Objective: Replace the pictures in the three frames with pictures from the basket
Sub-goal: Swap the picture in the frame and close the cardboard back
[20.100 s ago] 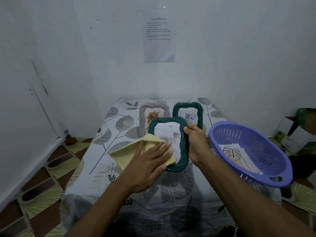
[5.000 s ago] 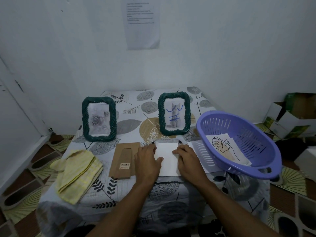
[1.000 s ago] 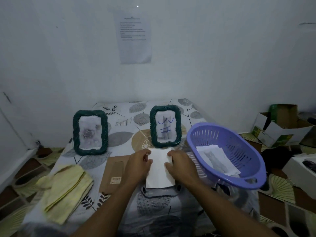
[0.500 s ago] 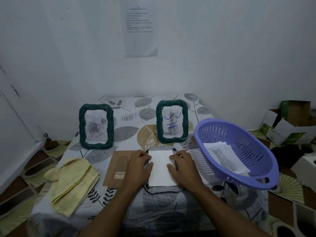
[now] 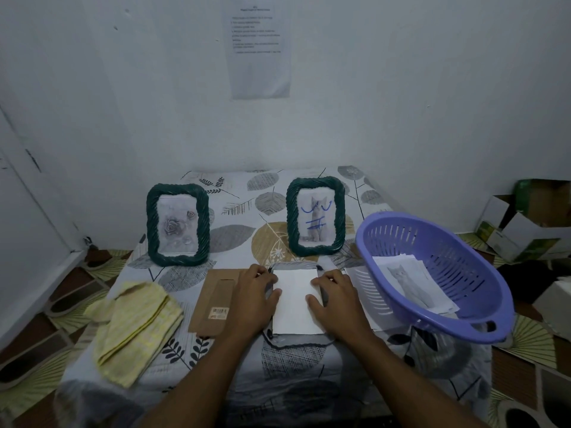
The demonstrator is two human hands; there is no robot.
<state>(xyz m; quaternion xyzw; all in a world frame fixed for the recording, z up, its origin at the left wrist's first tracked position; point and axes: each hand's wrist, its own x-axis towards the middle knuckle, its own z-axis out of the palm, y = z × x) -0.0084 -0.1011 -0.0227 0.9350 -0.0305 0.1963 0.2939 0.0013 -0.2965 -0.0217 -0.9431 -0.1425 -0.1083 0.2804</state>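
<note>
Two green rope-edged frames stand upright at the back: the left frame (image 5: pixel 151 225) shows a rose, the right frame (image 5: pixel 292 217) a cat with blue pen marks. A third frame (image 5: pixel 296 340) lies face down near the front, mostly hidden under a white sheet (image 5: pixel 296 301) that lies blank side up. My left hand (image 5: pixel 251 299) and my right hand (image 5: pixel 336 301) press flat on the sheet's left and right edges, thumbs on the paper. The purple basket (image 5: pixel 482 332) at the right holds loose pictures, a cat picture (image 5: pixel 414 285) on top.
A brown cardboard backing (image 5: pixel 216 301) lies just left of my left hand, and a folded yellow cloth (image 5: pixel 136 329) sits at the front left. The leaf-patterned table (image 5: pixel 241 205) stands against a white wall. Cardboard boxes (image 5: pixel 525 223) sit on the floor at the right.
A second ago both hands held the white sheet slightly raised; it now lies flat on the face-down frame. Since five seconds ago the leaf picture is gone from the basket's top.
</note>
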